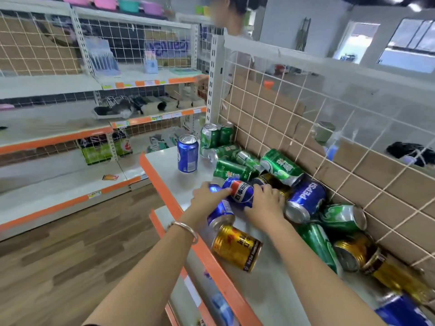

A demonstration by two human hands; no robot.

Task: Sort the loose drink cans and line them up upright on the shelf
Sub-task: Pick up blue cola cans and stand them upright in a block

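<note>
Left hand point(207, 195) grips one lying blue aluminium can point(221, 214), right hand point(264, 205) a second blue can point(241, 191); third blue can point(187, 156) upright, eleven o'clock.

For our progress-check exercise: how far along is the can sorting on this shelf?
Done: one blue can and two green cans stand upright. In hand: right hand grips a lying Pepsi can; left hand touches it. Left: the tumbled cans, green, gold and blue.

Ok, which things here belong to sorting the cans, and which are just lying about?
Job: shelf, upright blue can, upright green cans, fallen gold can, lying blue can in left hand, logo can in right hand.
Lying about: orange packet, pastel bowls, wire rack.
</note>
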